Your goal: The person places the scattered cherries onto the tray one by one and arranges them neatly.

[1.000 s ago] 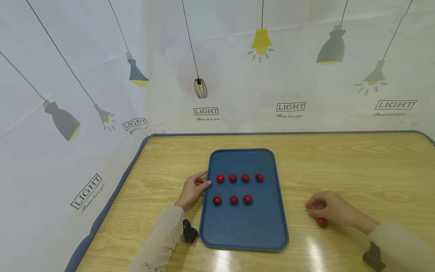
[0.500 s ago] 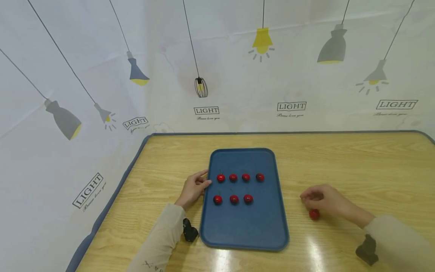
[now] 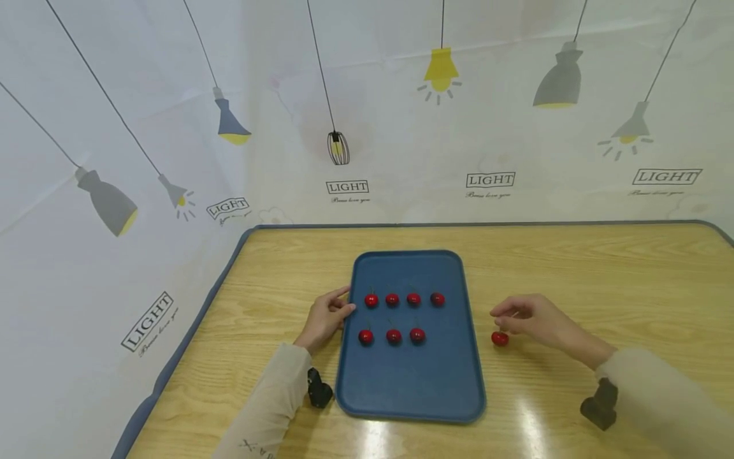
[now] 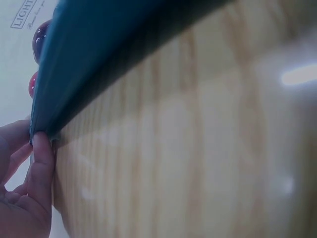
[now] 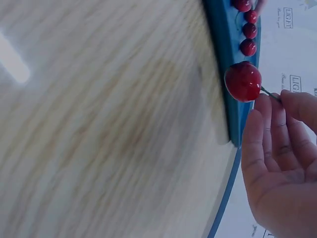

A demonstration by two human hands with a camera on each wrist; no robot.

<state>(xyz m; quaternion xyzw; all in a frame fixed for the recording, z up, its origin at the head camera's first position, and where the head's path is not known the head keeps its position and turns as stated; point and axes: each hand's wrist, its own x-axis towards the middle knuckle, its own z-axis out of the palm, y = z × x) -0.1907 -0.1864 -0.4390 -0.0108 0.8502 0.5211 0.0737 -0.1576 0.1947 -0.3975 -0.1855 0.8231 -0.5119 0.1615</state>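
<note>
My right hand (image 3: 537, 322) pinches a red cherry (image 3: 500, 338) by its thin green stem (image 5: 270, 94), between thumb and fingertips. The cherry hangs just right of the blue tray (image 3: 410, 389), and the right wrist view shows it large and glossy. On the tray's left side, my left hand (image 3: 325, 320) grips the rim, with thumb and fingers around the edge in the left wrist view. Several cherries lie on the tray in two rows, the far row (image 3: 392, 299) longer than the near row (image 3: 394, 336), which stops short of the right side.
The tray lies on a light wooden table (image 3: 585, 268) with a dark blue edge (image 3: 493, 224). Behind and to the left stands a white wall covering (image 3: 401, 140) printed with hanging lamps. Each wrist carries a small black camera, such as the left camera (image 3: 319, 390).
My right hand has carried the cherry leftward and away from me, from the table at right to beside the tray's right edge. The left hand and the tray have stayed in place.
</note>
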